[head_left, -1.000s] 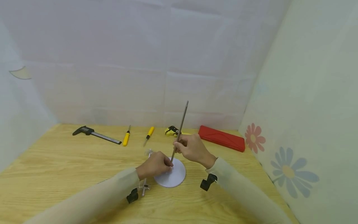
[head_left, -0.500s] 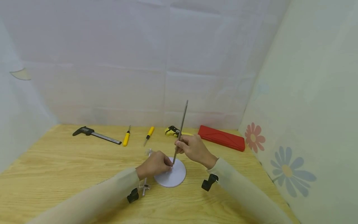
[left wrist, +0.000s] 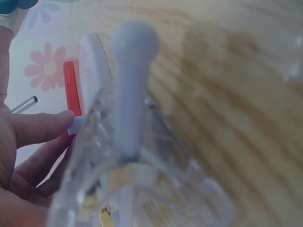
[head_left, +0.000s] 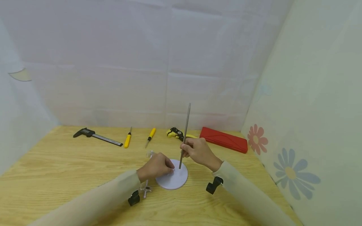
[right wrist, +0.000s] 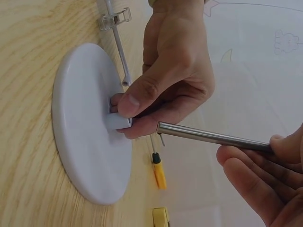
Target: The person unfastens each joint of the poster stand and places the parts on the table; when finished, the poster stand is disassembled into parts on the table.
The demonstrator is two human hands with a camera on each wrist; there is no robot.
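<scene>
Head view, left to right: a caliper (head_left: 96, 135) and two yellow screwdrivers (head_left: 128, 138) lie along the upper left of the surface (head_left: 56, 169). At centre your left hand (head_left: 156, 166) rests on the white round base (head_left: 175, 179), its fingers (right wrist: 142, 101) pinching the small white socket (right wrist: 118, 120) at the middle of the base. Your right hand (head_left: 199, 152) pinches the metal rod (head_left: 185, 131) low on its shaft, fingers curled round it, holding it almost upright with the tip just above the base. In the right wrist view the rod's end sits just beside the socket, not yet in it. A red case (head_left: 223, 139) lies to the upper right.

The risk, as I judge it: the tip is near your left thumb, so a slightly off-line push could jab it or skid across the smooth base. Gripping so low, the long top could sway and cock the rod in the socket.
</scene>
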